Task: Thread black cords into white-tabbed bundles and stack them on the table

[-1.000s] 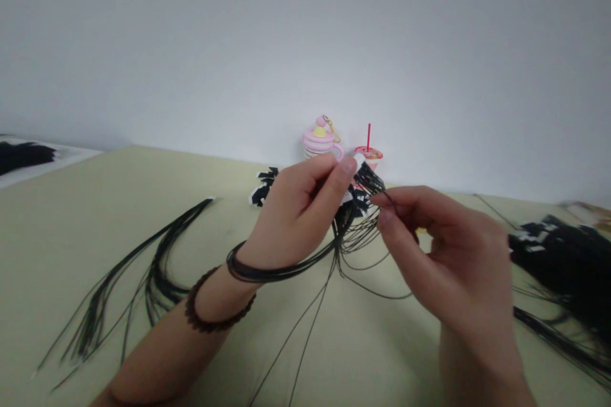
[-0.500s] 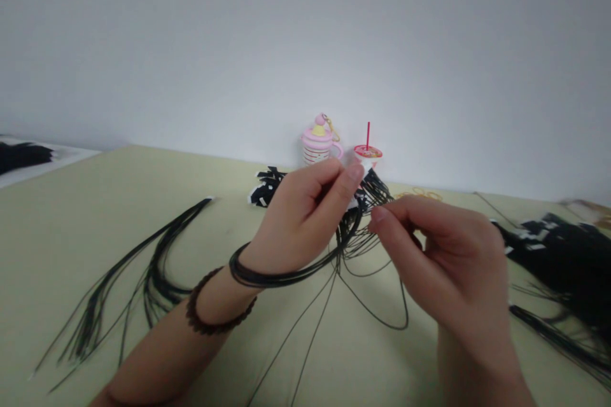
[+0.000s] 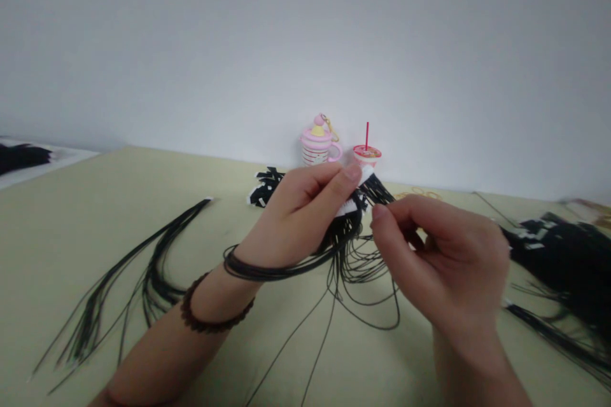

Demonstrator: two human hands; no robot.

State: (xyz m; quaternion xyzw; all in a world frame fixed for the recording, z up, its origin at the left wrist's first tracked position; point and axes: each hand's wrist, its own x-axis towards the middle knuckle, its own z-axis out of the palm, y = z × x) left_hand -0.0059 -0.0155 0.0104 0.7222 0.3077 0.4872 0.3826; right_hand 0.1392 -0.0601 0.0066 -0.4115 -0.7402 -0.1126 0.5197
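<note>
My left hand (image 3: 300, 210) is closed, its thumb pressing a white strip (image 3: 366, 175) that looks like a connector with many thin black wires (image 3: 377, 189) running from it. A bundle of black wires (image 3: 281, 273) loops around that wrist, above a dark beaded bracelet (image 3: 193, 315). Below the hand, loose wires (image 3: 358, 267) hang in curves over the table. My right hand (image 3: 443, 261) is just right of them, thumb and forefinger pinched together beside the wires. What sits between those fingertips is too small to make out.
A pink cup-shaped trinket (image 3: 316, 147) and a small cup with a red straw (image 3: 367, 154) stand against the wall. Black wire bundles lie left (image 3: 162, 261) and right (image 3: 563, 261) on the pale table (image 3: 229, 356). Yellow rings (image 3: 420, 193) lie behind my right hand.
My left hand has turned slightly, and more of the white strip and hanging wires shows. The wire loops have swung a little left. My right hand stays pinched, shifted barely rightward.
</note>
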